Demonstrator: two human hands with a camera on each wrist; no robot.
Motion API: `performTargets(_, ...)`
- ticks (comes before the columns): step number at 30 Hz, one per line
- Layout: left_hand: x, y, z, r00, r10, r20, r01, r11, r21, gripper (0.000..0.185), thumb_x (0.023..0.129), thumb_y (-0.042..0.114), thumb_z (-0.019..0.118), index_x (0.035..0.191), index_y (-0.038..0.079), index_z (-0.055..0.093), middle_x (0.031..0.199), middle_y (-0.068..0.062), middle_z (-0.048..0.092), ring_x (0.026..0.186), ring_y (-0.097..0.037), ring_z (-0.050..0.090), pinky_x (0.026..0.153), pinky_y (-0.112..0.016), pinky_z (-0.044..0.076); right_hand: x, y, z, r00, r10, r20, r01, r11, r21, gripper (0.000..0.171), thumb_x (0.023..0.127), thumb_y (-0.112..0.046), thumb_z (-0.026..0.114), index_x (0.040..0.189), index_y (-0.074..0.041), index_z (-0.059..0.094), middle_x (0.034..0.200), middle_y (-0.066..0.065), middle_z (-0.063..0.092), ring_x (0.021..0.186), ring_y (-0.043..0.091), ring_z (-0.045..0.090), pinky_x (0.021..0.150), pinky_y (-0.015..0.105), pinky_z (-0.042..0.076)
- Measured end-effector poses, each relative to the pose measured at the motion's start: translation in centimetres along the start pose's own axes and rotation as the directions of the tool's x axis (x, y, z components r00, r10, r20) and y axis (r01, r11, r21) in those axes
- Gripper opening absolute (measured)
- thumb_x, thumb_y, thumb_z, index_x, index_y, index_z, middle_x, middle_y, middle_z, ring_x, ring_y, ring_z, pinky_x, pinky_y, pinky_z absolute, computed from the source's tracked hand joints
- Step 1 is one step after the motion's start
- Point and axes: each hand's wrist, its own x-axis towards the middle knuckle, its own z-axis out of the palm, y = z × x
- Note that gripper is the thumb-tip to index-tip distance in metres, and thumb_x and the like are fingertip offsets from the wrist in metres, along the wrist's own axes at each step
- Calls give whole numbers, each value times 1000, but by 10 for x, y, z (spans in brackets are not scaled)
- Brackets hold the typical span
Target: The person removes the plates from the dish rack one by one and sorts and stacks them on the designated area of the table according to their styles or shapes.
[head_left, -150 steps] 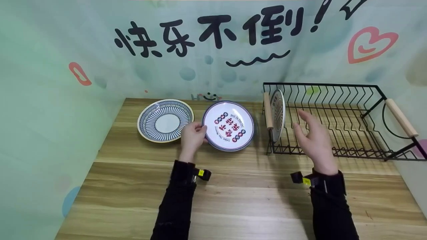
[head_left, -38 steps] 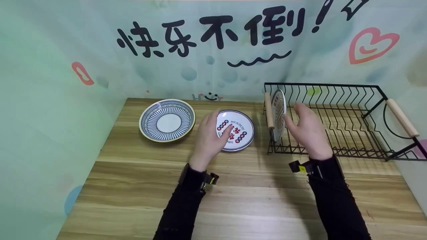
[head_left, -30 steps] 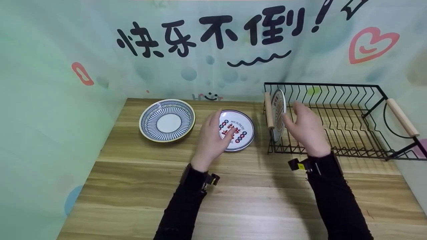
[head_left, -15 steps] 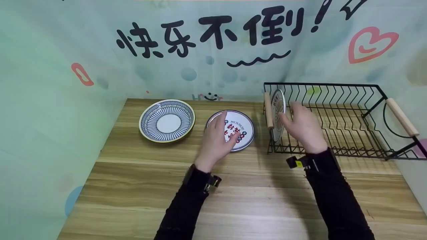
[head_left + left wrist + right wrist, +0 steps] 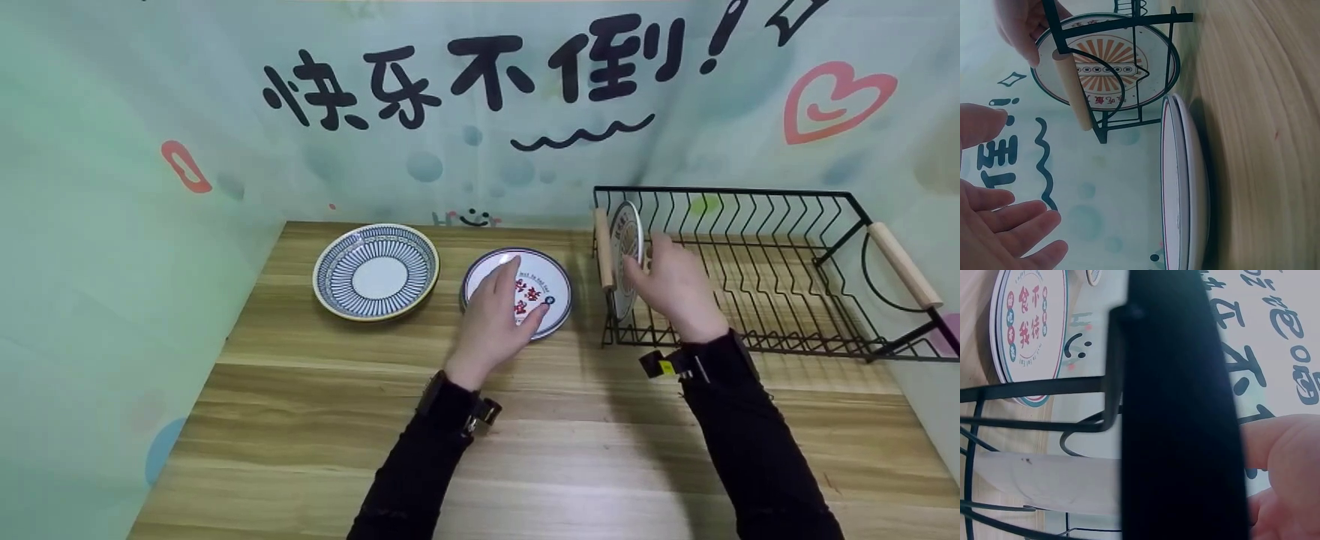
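A white plate with red characters [image 5: 553, 283] lies flat on the wooden table [image 5: 315, 420]. My left hand [image 5: 510, 296] hovers over it, fingers straight and apart; in the left wrist view the fingers [image 5: 1013, 225] stand clear of the plate's rim [image 5: 1185, 185]. A second plate with an orange sunburst [image 5: 622, 232] [image 5: 1109, 56] stands upright at the left end of a black wire rack [image 5: 757, 191]. My right hand [image 5: 652, 270] is by this plate's right face, fingers relaxed and holding nothing. Whether it touches the plate is unclear.
A blue-striped plate [image 5: 375, 271] lies at the back left of the table. The rack has wooden handles [image 5: 602, 251] [image 5: 904, 264] at both ends and several vacant slots to the right. Printed walls close in the back and left.
Five seconds ago my left hand held the red-character plate tilted up; it now lies flat. Over the last second both hands drifted slightly, the left rightward over the plate, the right toward the upright plate.
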Motion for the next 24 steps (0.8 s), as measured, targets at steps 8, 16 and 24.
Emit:
performTargets(8, -1, 3, 4, 999, 4, 34, -4, 1000, 4, 76, 91, 34, 68, 145, -7, 36, 139, -27, 49, 130, -37, 47, 115, -42, 31, 0, -5, 2, 1000, -14, -11, 14, 998, -53, 38, 99, -21, 54, 112, 14, 53, 80, 21, 61, 59, 30, 56, 52, 42, 45)
performTargets(16, -1, 3, 6, 998, -13, 67, 12, 1000, 11, 78, 92, 37, 67, 147, -6, 34, 143, -27, 46, 132, -37, 45, 115, -42, 30, -1, -8, 5, 999, -39, -21, 36, 991, -130, 34, 98, -15, 51, 108, 18, 54, 84, 31, 64, 57, 35, 59, 48, 47, 48)
performTargets(24, -2, 2, 8, 995, -15, 102, 12, 1000, 29, 78, 93, 38, 66, 147, -7, 34, 144, -28, 44, 133, -38, 44, 116, -43, 30, 0, -9, 6, 1000, -26, -16, 23, 986, -167, 27, 96, -11, 46, 103, 14, 55, 76, 24, 61, 54, 31, 54, 45, 44, 44)
